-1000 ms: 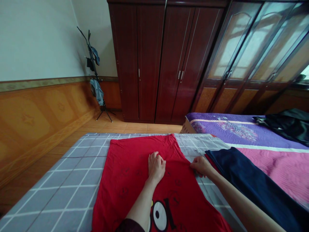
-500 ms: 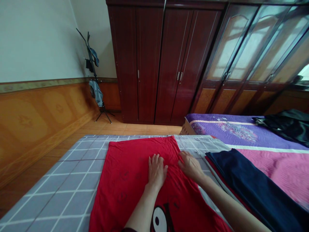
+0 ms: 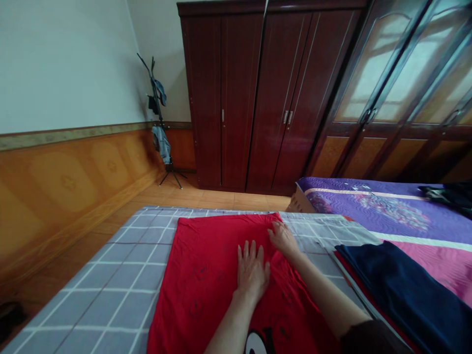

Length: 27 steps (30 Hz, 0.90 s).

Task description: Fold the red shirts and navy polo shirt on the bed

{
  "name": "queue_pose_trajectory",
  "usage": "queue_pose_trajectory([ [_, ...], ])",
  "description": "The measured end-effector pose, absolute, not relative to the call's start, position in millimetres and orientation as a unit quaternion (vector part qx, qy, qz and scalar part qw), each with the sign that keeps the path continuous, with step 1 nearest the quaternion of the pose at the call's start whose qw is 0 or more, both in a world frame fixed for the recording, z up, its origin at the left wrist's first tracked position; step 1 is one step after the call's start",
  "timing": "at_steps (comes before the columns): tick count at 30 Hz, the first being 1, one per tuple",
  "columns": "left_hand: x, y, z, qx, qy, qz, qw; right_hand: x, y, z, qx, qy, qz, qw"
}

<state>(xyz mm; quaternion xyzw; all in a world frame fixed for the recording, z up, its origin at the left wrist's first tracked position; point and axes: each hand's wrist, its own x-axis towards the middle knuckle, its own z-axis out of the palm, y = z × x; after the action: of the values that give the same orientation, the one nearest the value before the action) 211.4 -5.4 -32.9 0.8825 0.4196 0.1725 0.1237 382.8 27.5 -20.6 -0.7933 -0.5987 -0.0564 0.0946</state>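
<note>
From where I am standing, nearest the person, a black-and-white eye print point(image 3: 255, 342) is showing on a red garment point(image 3: 206, 255), its lower part running out of view. A dark sleeve point(image 3: 370, 338) is covering part of the right forearm. The red garment is lying spread on a grey checked sheet point(image 3: 110, 275), and a dark blue folded cloth point(image 3: 391, 270) is lying apart from it, on the person's right, red and pale edges showing beneath. Left hand point(image 3: 252, 275): palm is facing down, fingers are spreading over the middle of the red fabric, thumb standing apart. Right hand point(image 3: 284, 240): it is reaching farther, fingers loosely extended and slightly parted at the far right corner; no pinch is showing, though I cannot tell how firmly it is pressing. Step in hand, as judged: the hands are flattening the fabric and straightening its right edge. Creases are gathering beside and just below the right hand, while the far left area is lying smoother. Next move, as judged, is calling for the left palm to be steadying the middle while the right fingers are easing the creases outward, without dragging the far corner askew. Beyond, a purple-and-pink cover point(image 3: 354, 199) is stretching over another bed; farther back, a coat rack point(image 3: 170, 169) is standing near the wall, and a dark red wardrobe point(image 3: 206, 98) is closing off the view.
</note>
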Motion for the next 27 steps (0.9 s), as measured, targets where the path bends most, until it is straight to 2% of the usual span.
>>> queue_pose_trajectory([
  [11, 190.4, 15.1, -32.5, 0.863, 0.459, 0.165, 0.127, 382.1, 43.0, -52.0, -0.804, -0.578, -0.117, 0.080],
  [16, 119.8, 76.9, -24.4, 0.806, 0.582, 0.075, 0.075, 386.7, 44.8, -54.5, -0.791, -0.591, -0.137, 0.077],
  [20, 69.5, 111.6, -1.4, 0.750, 0.656, 0.059, 0.059, 385.0, 46.4, -56.2, -0.790, -0.589, -0.160, 0.064],
  [24, 114.8, 89.3, 9.4, 0.785, 0.612, 0.076, 0.053, 384.6, 46.4, -57.6, -0.778, -0.600, -0.180, 0.060],
  [27, 188.2, 50.7, -2.0, 0.877, 0.456, 0.113, 0.099, 391.5, 46.8, -62.5, -0.771, -0.603, -0.195, 0.058],
])
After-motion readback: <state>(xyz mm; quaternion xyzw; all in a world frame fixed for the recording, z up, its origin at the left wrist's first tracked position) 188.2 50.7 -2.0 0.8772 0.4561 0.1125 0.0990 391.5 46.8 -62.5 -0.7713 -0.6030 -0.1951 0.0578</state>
